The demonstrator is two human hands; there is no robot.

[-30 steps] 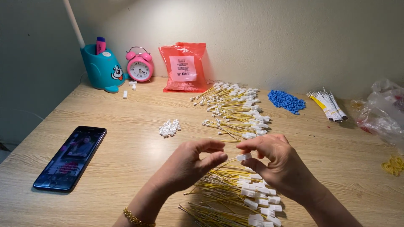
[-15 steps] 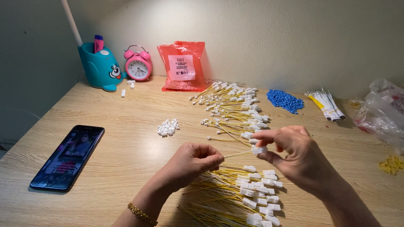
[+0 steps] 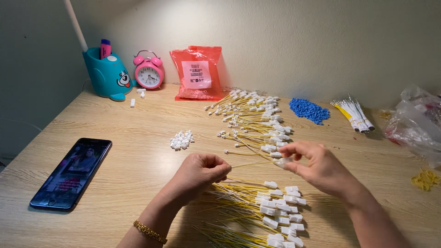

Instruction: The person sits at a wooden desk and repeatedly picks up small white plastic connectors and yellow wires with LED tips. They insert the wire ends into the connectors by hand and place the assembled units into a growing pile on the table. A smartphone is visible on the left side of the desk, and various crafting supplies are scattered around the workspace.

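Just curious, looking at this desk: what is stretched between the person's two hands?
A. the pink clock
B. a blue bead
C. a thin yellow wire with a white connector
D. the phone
C: the left hand pinches one end of a thin yellow wire and the right hand holds its white connector end, above a pile of like wires.

Far centre, against the wall: your red plastic pouch stands upright, with a white rectangular label on its front. Near left: your black phone lies flat, screen lit. Far right: crumpled clear plastic bag.
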